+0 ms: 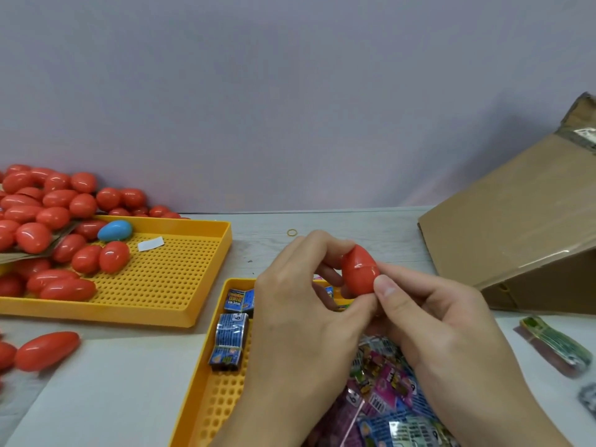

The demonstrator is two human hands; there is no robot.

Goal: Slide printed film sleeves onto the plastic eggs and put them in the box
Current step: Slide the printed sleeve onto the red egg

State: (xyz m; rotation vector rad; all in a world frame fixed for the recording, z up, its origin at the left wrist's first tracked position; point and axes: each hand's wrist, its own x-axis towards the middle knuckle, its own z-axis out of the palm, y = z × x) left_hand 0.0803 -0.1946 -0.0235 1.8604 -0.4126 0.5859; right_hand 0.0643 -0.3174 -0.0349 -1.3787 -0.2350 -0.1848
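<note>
A red plastic egg is held upright between both hands above the near yellow tray. My left hand grips its left side, and my right hand pinches its lower right with the thumb on the shell. No film sleeve shows on the egg. Loose printed film sleeves lie in the tray under my hands, and bundled blue sleeves sit at the tray's left side. The cardboard box lies tilted at the right.
A far yellow perforated tray at the left holds a heap of red eggs and one blue egg. More red eggs lie on the table at the left. A flattened sleeve lies right. A rubber band lies behind.
</note>
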